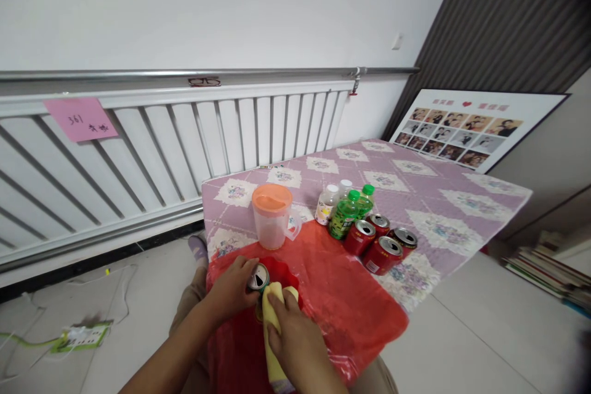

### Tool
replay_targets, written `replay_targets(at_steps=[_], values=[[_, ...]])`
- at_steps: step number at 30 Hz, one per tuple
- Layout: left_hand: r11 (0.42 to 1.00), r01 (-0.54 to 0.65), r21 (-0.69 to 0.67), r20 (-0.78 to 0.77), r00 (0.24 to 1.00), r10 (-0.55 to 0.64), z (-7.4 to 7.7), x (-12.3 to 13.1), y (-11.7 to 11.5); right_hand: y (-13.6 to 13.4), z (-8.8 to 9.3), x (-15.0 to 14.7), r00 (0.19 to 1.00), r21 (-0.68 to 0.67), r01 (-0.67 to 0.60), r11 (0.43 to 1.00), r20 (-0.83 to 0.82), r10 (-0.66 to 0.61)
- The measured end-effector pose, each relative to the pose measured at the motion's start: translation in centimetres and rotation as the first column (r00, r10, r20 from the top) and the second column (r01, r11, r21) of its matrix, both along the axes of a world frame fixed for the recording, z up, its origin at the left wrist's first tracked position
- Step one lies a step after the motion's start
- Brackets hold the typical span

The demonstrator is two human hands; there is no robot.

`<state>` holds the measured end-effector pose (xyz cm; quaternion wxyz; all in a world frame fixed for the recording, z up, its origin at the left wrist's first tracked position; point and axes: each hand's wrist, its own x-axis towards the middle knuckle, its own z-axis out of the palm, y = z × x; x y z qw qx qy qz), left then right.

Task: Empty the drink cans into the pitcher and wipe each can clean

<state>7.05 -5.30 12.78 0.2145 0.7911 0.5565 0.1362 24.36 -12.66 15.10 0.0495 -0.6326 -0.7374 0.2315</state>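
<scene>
My left hand (235, 289) is wrapped round an opened drink can (259, 276), held upright over a red basin (281, 269). My right hand (295, 326) grips a folded yellow cloth (272, 320), its upper end against or very near the can's side. Both are above a red plastic sheet (341, 289) that covers the near part of the table. The underside of the can and the inside of the basin are mostly hidden by my hands and the cloth.
Behind the sheet stand a pitcher with an orange lid (272, 215), several bottles (344, 215) and several opened red cans (383, 253) on the patterned tablecloth (388, 181). A radiator (221, 135) runs behind. A power strip (83, 337) lies on the floor at left.
</scene>
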Motion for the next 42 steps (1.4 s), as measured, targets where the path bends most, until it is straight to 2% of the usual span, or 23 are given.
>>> replay_targets(at_steps=[5,9,13,17,21,26,32,36,42], values=[[0.996,-0.084,0.022,-0.026,0.996,0.085,-0.2,0.6,-0.4,0.0,-0.1,-0.1,0.999,-0.013,-0.029,1.0,-0.023,0.028],[0.997,-0.08,0.019,-0.04,0.996,0.081,0.0,0.5,-0.4,0.1,0.1,0.1,0.999,-0.008,-0.025,1.0,-0.026,0.025],[0.999,0.049,-0.017,0.02,0.999,-0.048,0.1,-0.7,0.3,0.0,0.1,0.3,0.999,-0.015,-0.026,1.0,-0.034,0.025],[0.976,0.21,-0.056,0.08,0.975,-0.205,0.0,-1.8,1.2,0.1,0.1,0.4,0.999,-0.021,-0.019,1.0,-0.038,0.019],[0.967,0.244,-0.08,0.102,0.967,-0.235,0.0,-1.9,1.6,0.1,-0.1,0.4,1.0,-0.011,-0.014,1.0,-0.028,0.014],[0.985,0.16,-0.06,0.066,0.986,-0.156,0.3,-1.2,0.8,0.3,-0.1,0.5,1.0,0.006,-0.012,1.0,-0.02,0.012],[0.999,0.031,0.007,0.034,0.999,-0.031,-0.7,-0.2,-0.2,0.4,0.0,0.3,1.0,-0.002,-0.017,1.0,-0.014,0.017],[0.998,-0.067,0.023,0.04,0.997,0.066,-1.2,0.5,-0.4,0.2,-0.2,0.0,1.0,-0.018,-0.022,1.0,-0.012,0.021],[0.983,-0.185,0.012,-0.015,0.983,0.185,-1.1,1.0,-0.7,0.3,-0.3,0.0,0.999,-0.034,-0.043,0.998,-0.013,0.043]])
